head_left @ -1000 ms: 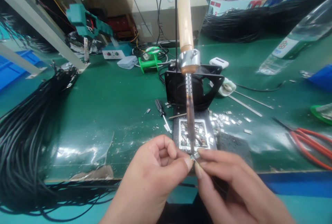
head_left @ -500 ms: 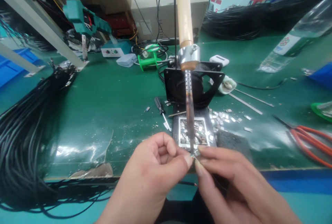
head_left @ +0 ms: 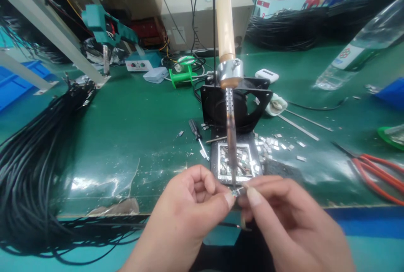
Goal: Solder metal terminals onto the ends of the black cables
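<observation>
Pinching small silver rectangular metal connector part [head_left: 236,192] at clock centre, right under tip of wooden-handled soldering iron [head_left: 229,99]; can't tell if tip touches. Left hand [head_left: 192,209]: clamped on left end of part, thumb pressed to forefinger. Right hand [head_left: 293,217]: thumb and forefinger nearly together at right end; too blurred to call gripping or just touching.

Containers, by clock from the part:
- 12, just beyond: square silver-rimmed tray [head_left: 225,178], full of jumbled small silver metal pieces [head_left: 224,162], partly behind iron. More of same loose on glossy green bench top [head_left: 151,108], towards 1 to 2.
- 1: small white cup-like holder [head_left: 282,99], tipped, with beige lump inside.
- Between 1 and 2: clear plastic bottle [head_left: 350,57], leaning, with white-and-green label; can't make out contents.
- 2: blue plastic bin [head_left: 391,93], cut off by edge of view; contents unreadable.
- Between 2 and 3: bright green round dish [head_left: 386,139], with crinkled silvery stuff.
- 10: blue plastic tray [head_left: 22,85], partly behind pale metal post [head_left: 47,19]; can't read contents.

Also: orange-handled pliers [head_left: 378,175] at 3, bundle of black cables [head_left: 28,167] at 9.
</observation>
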Demonstrator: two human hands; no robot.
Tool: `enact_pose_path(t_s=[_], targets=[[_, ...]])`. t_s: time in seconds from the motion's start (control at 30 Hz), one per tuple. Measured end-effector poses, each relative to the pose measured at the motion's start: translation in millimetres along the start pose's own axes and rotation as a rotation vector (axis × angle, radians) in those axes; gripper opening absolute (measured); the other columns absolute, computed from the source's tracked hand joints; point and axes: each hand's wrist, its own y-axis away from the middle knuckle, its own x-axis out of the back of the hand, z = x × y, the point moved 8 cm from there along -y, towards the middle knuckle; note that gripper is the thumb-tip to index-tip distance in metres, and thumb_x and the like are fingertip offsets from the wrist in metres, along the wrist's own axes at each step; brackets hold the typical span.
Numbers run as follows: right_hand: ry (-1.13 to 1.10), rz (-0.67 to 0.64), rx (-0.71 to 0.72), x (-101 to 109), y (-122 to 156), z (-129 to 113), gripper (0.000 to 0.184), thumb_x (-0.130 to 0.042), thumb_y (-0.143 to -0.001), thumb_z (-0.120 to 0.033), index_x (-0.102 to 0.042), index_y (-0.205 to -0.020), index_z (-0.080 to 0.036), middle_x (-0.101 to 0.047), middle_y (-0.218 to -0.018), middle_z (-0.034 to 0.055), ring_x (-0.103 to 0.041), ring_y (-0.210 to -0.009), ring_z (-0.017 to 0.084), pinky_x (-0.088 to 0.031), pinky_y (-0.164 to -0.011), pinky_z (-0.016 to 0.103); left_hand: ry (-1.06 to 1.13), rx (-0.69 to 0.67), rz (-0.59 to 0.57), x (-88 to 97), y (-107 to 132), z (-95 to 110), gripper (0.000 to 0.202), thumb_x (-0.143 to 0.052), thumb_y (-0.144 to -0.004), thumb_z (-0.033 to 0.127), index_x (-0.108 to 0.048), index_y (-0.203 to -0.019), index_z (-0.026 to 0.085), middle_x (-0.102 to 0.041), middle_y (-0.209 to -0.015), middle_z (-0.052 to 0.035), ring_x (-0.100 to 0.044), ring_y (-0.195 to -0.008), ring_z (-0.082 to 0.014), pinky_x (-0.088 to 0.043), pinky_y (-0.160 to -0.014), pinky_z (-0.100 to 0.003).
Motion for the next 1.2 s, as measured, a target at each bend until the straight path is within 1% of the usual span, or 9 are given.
enact_pose_path(t_s=[0.07,0.13,0.23,0.37,0.57,0.67,0.8,1.0,1.2], targets=[[-0.166,-0.139,-0.179,-10.7,-0.6,13.0,0.037,-0.051,-0.106,-0.038,-0.056,-0.086,-0.007,-0.064,-0.077,0.0022,-0.065,-0.064,-0.001,-0.054,-0.061,0.000,-0.034,0.001,-0.009,-0.6,1.1,0.6,0.034,-0.079,-0.080,0.028,-0.047,-0.073,0.018,-0.049,-0.064,0.0060,-0.035,-0.058,-0.0068,-0.030,-0.053,-0.022],[-0.270,-0.235,-0.316,-19.8,3.1,22.0,0.046,-0.048,-0.107,-0.050,-0.050,-0.088,-0.008,-0.059,-0.068,0.0023,-0.062,-0.059,0.000,-0.053,-0.058,0.002,-0.052,0.002,-0.022,-1.3,1.8,0.7,0.033,-0.078,-0.080,0.028,-0.047,-0.072,0.018,-0.051,-0.065,0.0050,-0.038,-0.059,-0.0073,-0.032,-0.055,-0.023],[-0.351,-0.280,-0.407,-27.4,9.1,28.2,0.051,-0.047,-0.107,-0.057,-0.043,-0.090,-0.009,-0.056,-0.066,0.0015,-0.060,-0.056,0.001,-0.053,-0.057,0.003,-0.031,0.013,-0.021,-1.2,1.5,-0.2,0.036,-0.078,-0.079,0.029,-0.045,-0.071,0.018,-0.051,-0.065,0.0051,-0.038,-0.059,-0.0076,-0.032,-0.055,-0.023],[-0.385,-0.262,-0.412,-31.5,10.3,31.0,0.052,-0.048,-0.106,-0.058,-0.039,-0.091,-0.009,-0.054,-0.067,0.0004,-0.060,-0.055,0.001,-0.054,-0.056,0.005,0.021,0.022,-0.015,-2.0,-0.1,-0.4,0.036,-0.079,-0.081,0.024,-0.045,-0.071,0.018,-0.045,-0.061,0.0070,-0.035,-0.057,-0.0068,-0.031,-0.054,-0.022],[-0.388,-0.207,-0.388,-31.5,3.2,28.0,0.050,-0.050,-0.106,-0.056,-0.041,-0.091,-0.009,-0.056,-0.068,0.0007,-0.061,-0.055,0.002,-0.054,-0.054,0.006,0.171,0.016,-0.048,-7.0,-0.9,3.1,0.032,-0.074,-0.083,0.011,-0.045,-0.072,0.017,-0.048,-0.056,0.0083,-0.038,-0.053,-0.0046,-0.032,-0.053,-0.017],[-0.380,-0.185,-0.384,-31.2,1.0,25.4,0.048,-0.052,-0.105,-0.053,-0.041,-0.090,-0.009,-0.056,-0.067,0.0013,-0.061,-0.054,0.003,-0.054,-0.053,0.007,0.222,0.014,-0.071,-9.4,-0.8,4.7,0.033,-0.072,-0.084,0.007,-0.044,-0.071,0.016,-0.052,-0.055,0.0080,-0.043,-0.052,-0.0036,-0.034,-0.052,-0.014],[-0.390,-0.167,-0.379,-31.0,1.1,23.7,0.046,-0.054,-0.104,-0.051,-0.043,-0.092,-0.009,-0.058,-0.069,0.0021,-0.062,-0.055,0.004,-0.055,-0.053,0.009,0.258,0.006,-0.079,-11.0,-1.5,7.9,0.035,-0.072,-0.084,0.005,-0.043,-0.069,0.016,-0.055,-0.056,0.0070,-0.051,-0.053,-0.0042,-0.040,-0.054,-0.013],[-0.450,-0.163,-0.403,-32.5,2.1,25.7,0.046,-0.056,-0.103,-0.052,-0.043,-0.093,-0.009,-0.058,-0.070,0.0020,-0.062,-0.055,0.006,-0.056,-0.052,0.012,0.277,-0.012,-0.085,-12.0,0.0,9.8,0.035,-0.071,-0.088,0.004,-0.044,-0.068,0.016,-0.057,-0.057,0.0065,-0.053,-0.053,-0.0036,-0.039,-0.052,-0.011],[-0.431,-0.172,-0.386,-31.9,1.9,24.8,0.047,-0.055,-0.104,-0.053,-0.043,-0.093,-0.009,-0.057,-0.069,0.0016,-0.062,-0.055,0.005,-0.056,-0.052,0.011,0.266,-0.014,-0.076,-9.7,-2.3,7.7,0.036,-0.073,-0.087,0.005,-0.044,-0.069,0.016,-0.057,-0.059,0.0061,-0.056,-0.056,-0.0047,-0.043,-0.054,-0.012]])
